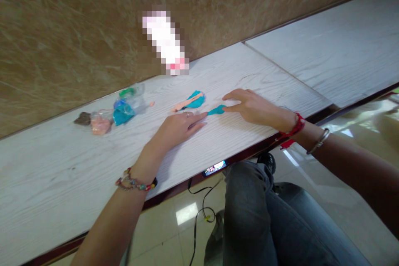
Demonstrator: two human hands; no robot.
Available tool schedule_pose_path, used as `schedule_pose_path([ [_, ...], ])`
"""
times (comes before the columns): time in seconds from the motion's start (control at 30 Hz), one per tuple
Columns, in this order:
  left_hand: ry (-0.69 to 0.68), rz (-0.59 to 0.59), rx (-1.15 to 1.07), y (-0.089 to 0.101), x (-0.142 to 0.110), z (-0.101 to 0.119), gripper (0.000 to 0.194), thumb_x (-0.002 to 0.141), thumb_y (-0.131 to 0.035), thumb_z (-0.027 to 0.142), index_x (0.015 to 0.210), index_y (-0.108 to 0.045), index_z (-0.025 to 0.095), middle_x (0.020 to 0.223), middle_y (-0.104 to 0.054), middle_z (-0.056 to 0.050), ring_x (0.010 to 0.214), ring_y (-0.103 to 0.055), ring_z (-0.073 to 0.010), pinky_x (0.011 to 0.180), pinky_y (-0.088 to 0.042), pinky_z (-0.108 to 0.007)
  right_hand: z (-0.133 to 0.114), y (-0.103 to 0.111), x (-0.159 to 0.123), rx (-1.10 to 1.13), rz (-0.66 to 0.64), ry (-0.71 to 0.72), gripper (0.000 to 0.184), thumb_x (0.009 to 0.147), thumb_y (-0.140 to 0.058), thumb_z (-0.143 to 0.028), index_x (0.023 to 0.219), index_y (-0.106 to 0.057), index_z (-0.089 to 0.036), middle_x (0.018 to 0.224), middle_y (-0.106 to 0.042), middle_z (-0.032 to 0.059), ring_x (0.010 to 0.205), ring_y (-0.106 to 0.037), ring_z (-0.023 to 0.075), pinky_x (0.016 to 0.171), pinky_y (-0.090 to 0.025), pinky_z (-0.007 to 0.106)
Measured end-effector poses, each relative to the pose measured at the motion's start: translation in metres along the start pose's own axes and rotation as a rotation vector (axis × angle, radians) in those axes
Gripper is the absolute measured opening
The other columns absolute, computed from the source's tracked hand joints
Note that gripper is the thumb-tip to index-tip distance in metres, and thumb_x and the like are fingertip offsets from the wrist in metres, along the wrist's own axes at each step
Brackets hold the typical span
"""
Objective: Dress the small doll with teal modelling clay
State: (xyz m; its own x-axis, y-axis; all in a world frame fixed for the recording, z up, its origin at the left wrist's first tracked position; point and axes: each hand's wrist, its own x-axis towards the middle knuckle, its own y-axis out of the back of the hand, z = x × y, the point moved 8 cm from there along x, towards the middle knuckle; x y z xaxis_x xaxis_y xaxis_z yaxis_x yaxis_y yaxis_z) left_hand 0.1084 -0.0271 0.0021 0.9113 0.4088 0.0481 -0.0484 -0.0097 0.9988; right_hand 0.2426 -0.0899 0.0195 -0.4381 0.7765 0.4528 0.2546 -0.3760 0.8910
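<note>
A small blue piece of modelling clay, narrow at its left end and wider at the right, lies flat on the white wood-grain ledge. My left hand rests low with its fingers stretched out, a fingertip at the clay's narrow end. From the other side my right hand touches the wide end with one fingertip, its fingers apart. Just beyond the left fingers lies a flattened blue clay shape with a long peach clay strip across it.
Bagged clay stands to the left: blue, peach, green and a dark lump. A peach crumb lies near them. A pixelated upright object is by the brown wall. Below the ledge edge are a lit phone and cable.
</note>
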Motion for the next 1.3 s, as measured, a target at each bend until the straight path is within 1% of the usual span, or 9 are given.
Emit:
schedule_pose_path([
  [0.13,0.007,-0.039,-0.028,0.000,0.000,0.000,0.044,0.092,-0.030,0.044,0.126,-0.049,0.023,0.106,-0.066,-0.006,0.093,-0.061,-0.0175,0.082,-0.044,-0.031,-0.005,0.002,0.004,0.041,-0.001,0.016,0.041,0.082,-0.040,-0.008,0.116,-0.058,-0.023,0.127,-0.047,0.0100,0.115,-0.040,0.0233,0.089,-0.034,0.040],
  [0.27,0.032,-0.058,-0.021,0.001,-0.003,-0.005,0.049,0.091,-0.028,0.046,0.131,-0.043,0.022,0.108,-0.065,-0.007,0.092,-0.061,-0.0191,0.082,-0.045,-0.033,-0.011,-0.003,0.006,0.088,-0.057,0.072,0.033,0.088,-0.043,-0.024,0.117,-0.057,-0.024,0.130,-0.045,0.0111,0.118,-0.037,0.0260,0.088,-0.034,0.044],
  [0.47,0.023,-0.068,-0.033,0.001,-0.006,-0.007,0.050,0.091,-0.024,0.048,0.125,-0.050,0.023,0.109,-0.065,-0.007,0.095,-0.060,-0.0190,0.085,-0.045,-0.034,-0.014,-0.005,0.008,0.094,-0.070,0.091,0.038,0.092,-0.035,-0.039,0.118,-0.056,-0.023,0.130,-0.045,0.0109,0.119,-0.036,0.0259,0.090,-0.031,0.044],
  [0.63,0.040,-0.060,-0.025,0.003,-0.006,-0.008,0.051,0.091,-0.024,0.049,0.126,-0.050,0.022,0.110,-0.065,-0.007,0.094,-0.060,-0.0206,0.084,-0.046,-0.036,-0.012,-0.010,0.010,0.143,-0.131,0.073,0.040,0.093,-0.030,-0.038,0.120,-0.055,-0.023,0.130,-0.045,0.0100,0.120,-0.037,0.0242,0.092,-0.031,0.043],
  [0.73,0.030,-0.058,-0.032,0.005,-0.007,-0.007,0.051,0.091,-0.024,0.048,0.123,-0.052,0.022,0.112,-0.064,-0.007,0.096,-0.060,-0.0211,0.084,-0.046,-0.036,-0.009,-0.010,0.011,0.165,-0.123,0.033,0.040,0.094,-0.028,-0.036,0.124,-0.051,-0.024,0.135,-0.041,0.0095,0.121,-0.035,0.0244,0.093,-0.030,0.044],
  [0.8,0.040,-0.053,-0.023,0.005,-0.007,-0.009,0.050,0.091,-0.024,0.048,0.126,-0.050,0.023,0.111,-0.064,-0.007,0.095,-0.061,-0.0213,0.083,-0.046,-0.036,-0.009,-0.011,0.011,0.181,-0.135,0.025,0.041,0.094,-0.027,-0.037,0.122,-0.053,-0.024,0.132,-0.045,0.0090,0.120,-0.037,0.0242,0.093,-0.030,0.044],
  [1.0,0.030,-0.043,-0.021,0.005,-0.008,-0.011,0.049,0.091,-0.025,0.048,0.124,-0.052,0.024,0.113,-0.064,-0.006,0.095,-0.061,-0.0198,0.082,-0.047,-0.034,-0.010,-0.010,0.015,0.194,-0.086,0.032,0.041,0.094,-0.026,-0.037,0.125,-0.050,-0.025,0.136,-0.041,0.0089,0.121,-0.035,0.0250,0.093,-0.030,0.045],
  [1.13,0.066,-0.041,-0.013,0.005,-0.009,-0.015,0.047,0.091,-0.028,0.046,0.127,-0.048,0.025,0.115,-0.063,-0.005,0.094,-0.061,-0.0202,0.081,-0.047,-0.035,-0.012,-0.015,0.017,0.193,-0.111,0.053,0.040,0.094,-0.025,-0.037,0.120,-0.054,-0.027,0.133,-0.044,0.0067,0.119,-0.037,0.0251,0.092,-0.030,0.045],
  [1.3,0.032,-0.037,-0.035,0.006,-0.010,-0.014,0.044,0.091,-0.029,0.046,0.121,-0.054,0.027,0.117,-0.062,-0.002,0.100,-0.059,-0.0191,0.084,-0.046,-0.033,-0.014,-0.017,0.020,0.138,-0.113,0.054,0.041,0.095,-0.024,-0.035,0.129,-0.045,-0.028,0.138,-0.038,0.0058,0.122,-0.034,0.0253,0.092,-0.029,0.045],
])
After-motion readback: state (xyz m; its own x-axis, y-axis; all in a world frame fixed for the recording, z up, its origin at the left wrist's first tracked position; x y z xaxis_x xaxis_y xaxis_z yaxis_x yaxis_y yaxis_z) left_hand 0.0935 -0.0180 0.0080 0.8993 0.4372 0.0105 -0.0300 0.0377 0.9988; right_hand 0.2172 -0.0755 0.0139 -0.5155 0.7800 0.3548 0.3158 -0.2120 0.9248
